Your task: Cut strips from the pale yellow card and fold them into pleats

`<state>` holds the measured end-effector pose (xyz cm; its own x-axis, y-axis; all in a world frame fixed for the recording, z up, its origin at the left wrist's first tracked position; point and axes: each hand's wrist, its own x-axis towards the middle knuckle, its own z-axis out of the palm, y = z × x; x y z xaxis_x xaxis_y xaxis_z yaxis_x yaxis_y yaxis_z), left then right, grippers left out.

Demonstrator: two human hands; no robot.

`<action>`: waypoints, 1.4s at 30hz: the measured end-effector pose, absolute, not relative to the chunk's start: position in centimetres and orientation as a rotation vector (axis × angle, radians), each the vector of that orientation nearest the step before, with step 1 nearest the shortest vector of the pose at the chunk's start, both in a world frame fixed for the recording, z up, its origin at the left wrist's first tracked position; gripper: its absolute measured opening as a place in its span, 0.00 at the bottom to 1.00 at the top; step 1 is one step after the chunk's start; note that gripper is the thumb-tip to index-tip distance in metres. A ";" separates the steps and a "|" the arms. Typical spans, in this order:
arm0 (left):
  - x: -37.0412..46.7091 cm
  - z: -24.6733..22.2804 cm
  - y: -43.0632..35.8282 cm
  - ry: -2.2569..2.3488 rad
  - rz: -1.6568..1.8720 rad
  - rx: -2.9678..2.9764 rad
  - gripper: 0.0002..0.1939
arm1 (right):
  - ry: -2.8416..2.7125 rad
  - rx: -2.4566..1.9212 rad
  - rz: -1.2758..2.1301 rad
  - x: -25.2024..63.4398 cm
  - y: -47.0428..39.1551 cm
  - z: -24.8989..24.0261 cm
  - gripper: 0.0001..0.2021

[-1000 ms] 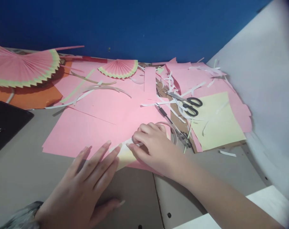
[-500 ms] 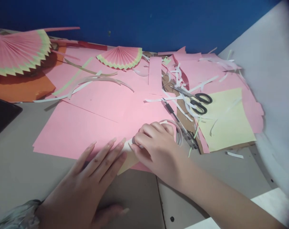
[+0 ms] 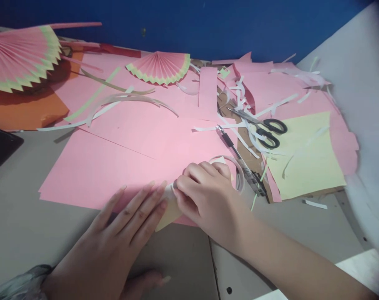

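Observation:
My left hand (image 3: 120,229) lies with its fingers stretched out over the front edge of a large pink sheet (image 3: 114,162) and beside a small pale yellow paper piece (image 3: 169,213). Curled closed, my right hand (image 3: 205,196) presses down at the other end of that pale piece; what its fingers grip, if anything, is hidden. A roll of clear tape (image 3: 240,175) shows partly behind my right hand. Just beyond it lies a black pen (image 3: 238,156).
Black-handled scissors (image 3: 272,132) rest near a yellow-green sheet (image 3: 308,162) on the right. Two pleated pink paper fans (image 3: 160,68) and curled paper strips (image 3: 123,98) lie toward the back. A dark object (image 3: 2,148) sits at the left edge.
The view has shifted slightly, so the scissors and yellow-green sheet appear further right. Both hands stay in nearly the same place and pose.

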<state>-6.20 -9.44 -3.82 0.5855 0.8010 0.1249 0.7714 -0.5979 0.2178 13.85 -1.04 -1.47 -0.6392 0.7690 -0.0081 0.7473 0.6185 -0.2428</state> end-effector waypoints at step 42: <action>-9.2 -2.2 -11.9 1.415 0.134 2.650 0.45 | -2.753 -1.267 0.358 13.2 -1.2 -1.1 0.10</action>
<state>-9.21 -11.94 -2.18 0.5554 0.8315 0.0150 0.8195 -0.5503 0.1601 13.20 -1.18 -1.14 -0.6517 0.7583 -0.0162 0.7372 0.6283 -0.2486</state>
